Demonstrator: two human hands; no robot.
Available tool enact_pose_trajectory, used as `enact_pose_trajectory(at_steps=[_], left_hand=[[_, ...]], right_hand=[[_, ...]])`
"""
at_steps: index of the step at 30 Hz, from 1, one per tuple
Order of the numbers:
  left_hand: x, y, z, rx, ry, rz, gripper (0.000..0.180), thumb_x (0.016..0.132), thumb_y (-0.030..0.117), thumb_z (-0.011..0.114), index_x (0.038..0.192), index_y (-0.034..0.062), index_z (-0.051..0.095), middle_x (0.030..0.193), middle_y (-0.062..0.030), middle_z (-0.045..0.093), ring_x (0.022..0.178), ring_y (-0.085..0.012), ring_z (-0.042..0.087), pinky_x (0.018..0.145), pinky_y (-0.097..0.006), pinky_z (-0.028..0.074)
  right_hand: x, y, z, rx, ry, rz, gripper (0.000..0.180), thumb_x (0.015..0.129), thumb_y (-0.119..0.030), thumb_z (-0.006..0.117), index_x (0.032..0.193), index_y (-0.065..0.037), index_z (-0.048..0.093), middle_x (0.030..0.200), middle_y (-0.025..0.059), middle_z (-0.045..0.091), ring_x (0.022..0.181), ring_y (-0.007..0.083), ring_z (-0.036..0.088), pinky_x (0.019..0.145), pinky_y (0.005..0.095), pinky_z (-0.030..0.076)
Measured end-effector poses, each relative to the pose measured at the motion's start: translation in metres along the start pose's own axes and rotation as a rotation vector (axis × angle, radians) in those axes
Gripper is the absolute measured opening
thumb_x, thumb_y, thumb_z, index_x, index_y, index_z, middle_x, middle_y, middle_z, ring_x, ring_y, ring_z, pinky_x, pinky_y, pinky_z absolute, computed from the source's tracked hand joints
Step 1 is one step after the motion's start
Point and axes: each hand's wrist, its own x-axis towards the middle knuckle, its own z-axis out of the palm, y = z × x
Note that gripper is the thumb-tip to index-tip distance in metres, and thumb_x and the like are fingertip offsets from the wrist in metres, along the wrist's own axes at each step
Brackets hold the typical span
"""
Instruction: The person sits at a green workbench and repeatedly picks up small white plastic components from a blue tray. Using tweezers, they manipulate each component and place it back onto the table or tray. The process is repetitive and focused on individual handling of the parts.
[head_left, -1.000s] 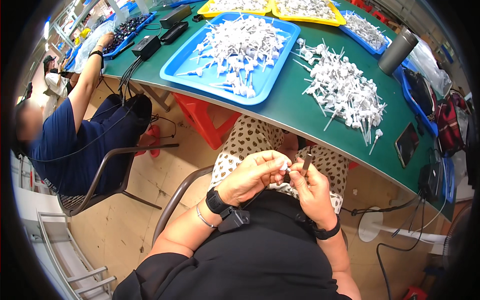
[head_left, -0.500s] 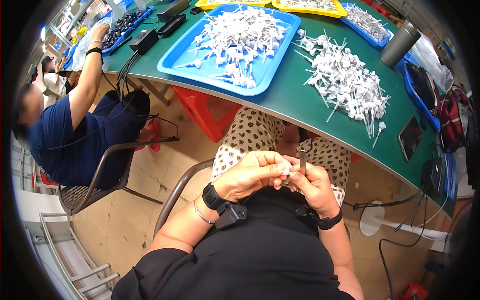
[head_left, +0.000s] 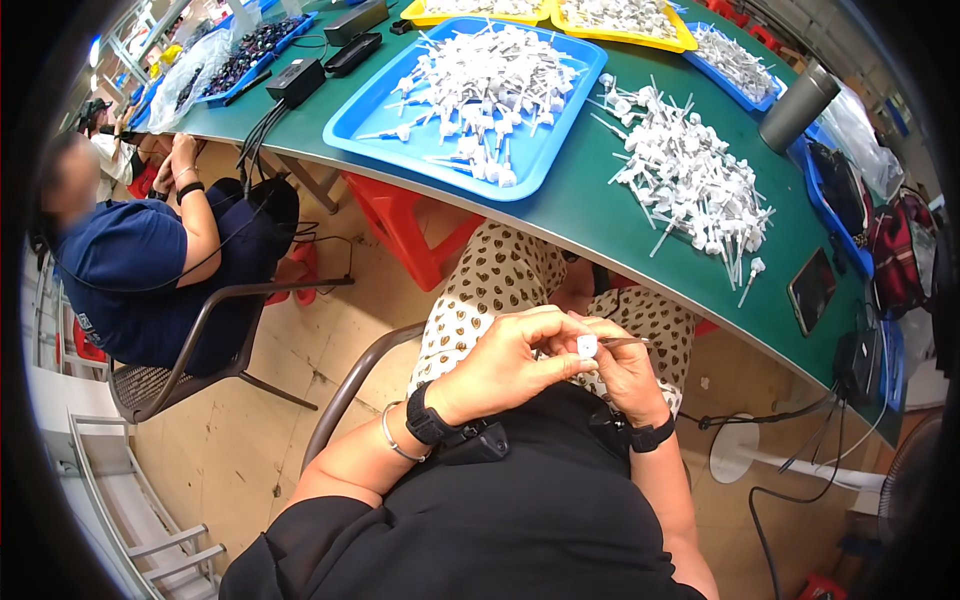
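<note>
Both my hands meet over my lap, below the table edge. Between the closed fingertips of my left hand (head_left: pixel 512 358) is a small white plastic piece (head_left: pixel 587 346), its squarish end facing up. My right hand (head_left: pixel 630 378) touches the same piece from the other side. A thin, dark metal tool (head_left: pixel 628 341) is gripped in my right fingers and points off to the right; its tip is hidden. On the table beyond lies a loose pile of white plastic parts with thin stems (head_left: pixel 690 170). Similar parts are heaped in a large blue tray (head_left: pixel 375 137).
Yellow trays (head_left: pixel 683 36) and a smaller blue tray (head_left: pixel 768 100) stand at the back. A grey metal flask (head_left: pixel 800 105), a phone (head_left: pixel 812 290) and a black box with cables (head_left: pixel 858 362) are at the right. A co-worker (head_left: pixel 130 260) sits at the left, beside a red stool (head_left: pixel 400 225).
The metal tool has swung from upright to lying rightward. The white piece is turned so its squarish end shows. The co-worker's hand has come back from the far-left tray.
</note>
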Motion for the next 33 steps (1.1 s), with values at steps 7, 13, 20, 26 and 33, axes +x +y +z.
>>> enact_pose_trajectory(at_steps=[7, 13, 20, 26, 33], left_hand=[[0.002, -0.004, 0.001, 0.135, 0.028, 0.110, 0.020, 0.088, 0.007, 0.075, 0.106, 0.0029, 0.069, 0.084, -0.0024, 0.062, 0.075, -0.0091, 0.060, 0.067, -0.025, 0.050], [0.003, -0.005, 0.001, 0.160, 0.018, 0.131, 0.020, 0.086, 0.007, 0.076, 0.105, 0.0030, 0.069, 0.084, -0.0026, 0.062, 0.074, -0.0093, 0.060, 0.067, -0.025, 0.050], [0.004, -0.006, 0.000, 0.187, 0.013, 0.157, 0.023, 0.085, 0.006, 0.077, 0.105, 0.0032, 0.068, 0.085, -0.0027, 0.063, 0.075, -0.0096, 0.060, 0.068, -0.026, 0.050], [0.003, 0.002, -0.003, 0.063, -0.031, 0.060, 0.020, 0.094, 0.008, 0.068, 0.113, 0.0019, 0.068, 0.088, -0.0028, 0.064, 0.081, -0.0097, 0.062, 0.073, -0.025, 0.052], [0.003, 0.013, -0.012, -0.067, -0.120, -0.094, 0.024, 0.101, 0.012, 0.058, 0.120, -0.0007, 0.066, 0.097, -0.0043, 0.067, 0.089, -0.0101, 0.064, 0.080, -0.025, 0.053]], right_hand=[[0.001, 0.000, 0.001, 0.035, -0.003, 0.011, 0.019, 0.103, -0.016, 0.055, 0.113, -0.003, 0.064, 0.115, 0.0072, 0.060, 0.108, 0.0165, 0.057, 0.096, 0.0324, 0.046], [0.001, -0.001, 0.000, 0.044, -0.001, 0.015, 0.019, 0.103, -0.017, 0.055, 0.113, -0.003, 0.064, 0.114, 0.0078, 0.060, 0.106, 0.0169, 0.057, 0.094, 0.0317, 0.047], [0.002, -0.002, 0.000, 0.016, -0.005, -0.017, 0.018, 0.103, -0.016, 0.056, 0.113, -0.003, 0.064, 0.112, 0.0082, 0.060, 0.104, 0.0173, 0.058, 0.091, 0.0308, 0.048], [0.002, -0.003, -0.001, -0.011, 0.045, -0.001, 0.016, 0.100, -0.015, 0.059, 0.110, -0.005, 0.067, 0.105, 0.0044, 0.066, 0.103, 0.0158, 0.060, 0.111, 0.0396, 0.036], [0.000, 0.002, -0.005, -0.030, 0.026, -0.016, 0.017, 0.099, -0.014, 0.061, 0.111, -0.006, 0.068, 0.101, 0.0028, 0.069, 0.101, 0.0146, 0.062, 0.118, 0.0457, 0.027]])
